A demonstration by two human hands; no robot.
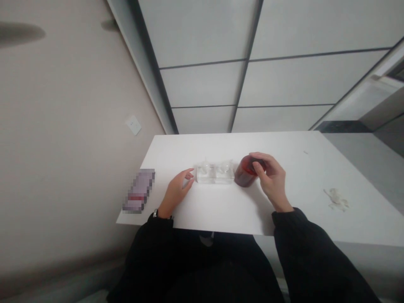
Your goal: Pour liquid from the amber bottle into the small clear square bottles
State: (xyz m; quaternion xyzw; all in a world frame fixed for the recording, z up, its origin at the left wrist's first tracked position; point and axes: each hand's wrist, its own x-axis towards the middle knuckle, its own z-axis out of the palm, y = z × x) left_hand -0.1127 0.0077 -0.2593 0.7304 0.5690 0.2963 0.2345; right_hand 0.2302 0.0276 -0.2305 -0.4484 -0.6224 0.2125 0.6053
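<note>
A dark red, cylindrical jar (245, 172) is by the middle of the white table, leaning to the right in the view. My right hand (270, 176) is closed around its upper end, thumb on the near side and fingers over the far side. Left of the jar sits a pair of clear, square-sided containers (215, 173) standing side by side, with clear, blurred shapes on top. Curved fingers with a gap to the thumb show on my left hand (179, 189), which is just left of the clear containers and holds nothing. Whether its fingertips touch them I cannot tell.
The white table (214, 208) reaches a panelled wall at the back. On its left lies a pixelated, purplish flat object (139, 191). A crumpled pale string-like bundle (336, 199) lies on the right, and a tiny scrap (305, 152) farther back.
</note>
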